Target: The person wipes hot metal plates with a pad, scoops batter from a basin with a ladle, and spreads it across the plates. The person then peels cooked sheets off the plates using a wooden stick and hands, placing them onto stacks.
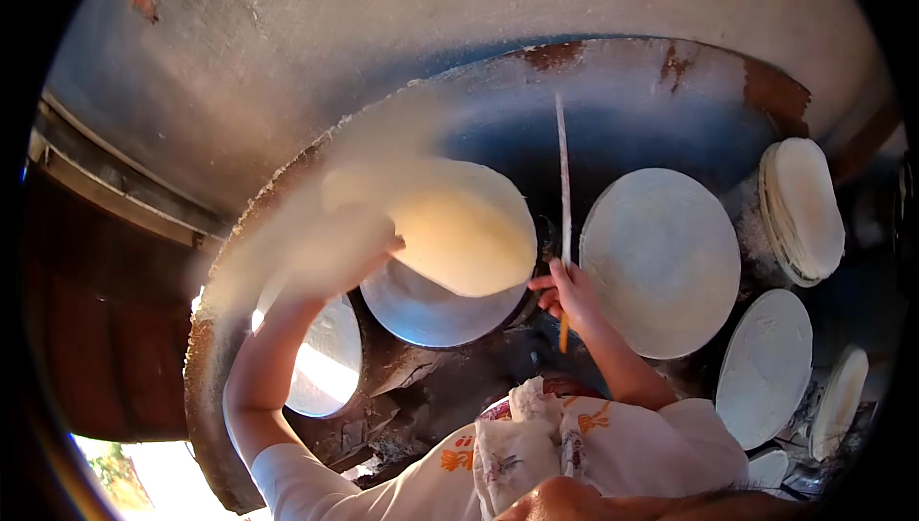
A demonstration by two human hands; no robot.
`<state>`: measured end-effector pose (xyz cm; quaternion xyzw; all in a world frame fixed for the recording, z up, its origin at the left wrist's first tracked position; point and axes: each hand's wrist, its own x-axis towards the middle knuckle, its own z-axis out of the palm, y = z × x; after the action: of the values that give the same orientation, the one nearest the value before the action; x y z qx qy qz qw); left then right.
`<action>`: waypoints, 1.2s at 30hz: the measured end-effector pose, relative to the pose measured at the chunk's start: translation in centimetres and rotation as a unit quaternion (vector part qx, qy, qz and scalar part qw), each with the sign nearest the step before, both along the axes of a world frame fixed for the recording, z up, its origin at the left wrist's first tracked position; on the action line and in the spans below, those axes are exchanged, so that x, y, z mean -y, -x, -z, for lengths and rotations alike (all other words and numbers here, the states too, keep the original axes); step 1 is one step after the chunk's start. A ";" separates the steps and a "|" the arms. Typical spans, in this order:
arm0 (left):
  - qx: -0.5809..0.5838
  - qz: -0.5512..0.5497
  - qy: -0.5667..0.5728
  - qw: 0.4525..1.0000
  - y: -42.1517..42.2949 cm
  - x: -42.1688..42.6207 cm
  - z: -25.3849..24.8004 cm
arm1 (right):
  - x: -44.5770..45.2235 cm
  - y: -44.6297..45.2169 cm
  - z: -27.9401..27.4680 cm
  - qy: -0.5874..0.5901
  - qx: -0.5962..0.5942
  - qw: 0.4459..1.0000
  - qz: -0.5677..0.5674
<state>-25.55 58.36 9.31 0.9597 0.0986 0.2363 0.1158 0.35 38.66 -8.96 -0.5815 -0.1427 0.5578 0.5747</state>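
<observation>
My left hand (369, 243) is at the left edge of a thin round flatbread (469, 224), its fingers partly blurred by haze. The flatbread lies tilted over a round metal griddle (421, 315), covering its upper part. My right hand (565, 293) grips a long thin stick (564, 167) that points up and away, with its orange lower end below the hand. Some fingers of this hand are spread toward the griddle's right edge. Right of the stick, a large pale round sheet (661, 262) covers another round surface.
A stack of flatbreads (809, 210) stands at the far right, with a pale disc (766, 368) and another (839, 404) below. A sunlit round plate (325, 358) is at the left. A curved, rough-edged wall (651, 66) surrounds the work area; haze drifts at upper left.
</observation>
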 end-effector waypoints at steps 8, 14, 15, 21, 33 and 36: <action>0.004 -0.001 -0.205 0.979 4.9 13.8 11.9 | -1.3 0.2 3.1 0.000 0.306 0.952 0.024; 0.054 -0.001 -0.048 0.997 4.1 22.1 14.7 | 4.8 0.5 2.4 -0.012 0.552 0.828 0.097; 0.077 0.029 -0.026 0.996 3.7 23.9 15.0 | 7.9 0.3 -0.1 -0.001 0.528 0.844 0.097; 0.164 0.255 0.047 0.952 -5.9 38.4 13.6 | 38.4 -0.6 -11.2 0.095 0.496 0.780 0.370; 0.018 0.652 0.098 0.752 -25.0 82.7 19.3 | 95.0 2.9 4.1 0.273 0.313 0.604 0.681; -0.016 0.644 0.055 0.763 -24.3 83.7 19.3 | 95.5 3.9 3.0 0.331 0.267 0.616 0.663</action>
<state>-1.23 -25.35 -9.98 0.7928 -0.5282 0.0844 0.2921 -3.59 -56.82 -11.98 -0.7920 0.3288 -0.1452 0.4935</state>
